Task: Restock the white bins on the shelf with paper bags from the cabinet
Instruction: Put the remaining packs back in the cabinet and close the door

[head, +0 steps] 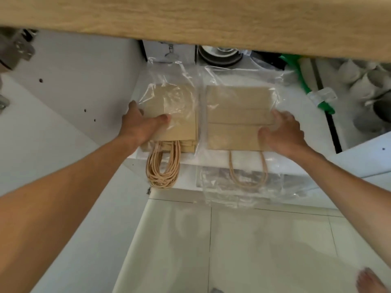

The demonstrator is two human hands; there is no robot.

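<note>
Floor: pale tiles (264, 246) fill the near view at 6 o'clock; a bare foot (369, 281) shows at 5 o'clock.
Arms: both bare forearms reach forward from 7 and 4 o'clock into the open white cabinet (69, 87).
Left handles: a thick bunch of twisted paper cords (164, 166) hangs over the shelf's front edge, just nearer than the left hand.
Right handles: a single cord loop (248, 172) hangs inside clear plastic wrap (239, 193) that droops over the shelf edge.
Left hand: the left hand (140, 125) grasps the left stack of paper bags (175, 115), thumb on top through the wrap, fingers wrapped around its 9 o'clock edge.
Right hand: the right hand (284, 132) lies on the right stack of paper bags (237, 121) at the stack's 4 o'clock corner, fingers spread and bent; whether it grips or only presses, I cannot tell.
Stacks: both lie flat, side by side on the cabinet shelf, nearly touching, each in clear plastic, handles toward the person.
Farther back: a green and white object (313, 92) at 2 o'clock, white cups (357, 81) beyond it, a round metal item (220, 53) at 12 o'clock.
Top: a wooden countertop (190, 22) spans the far edge.
</note>
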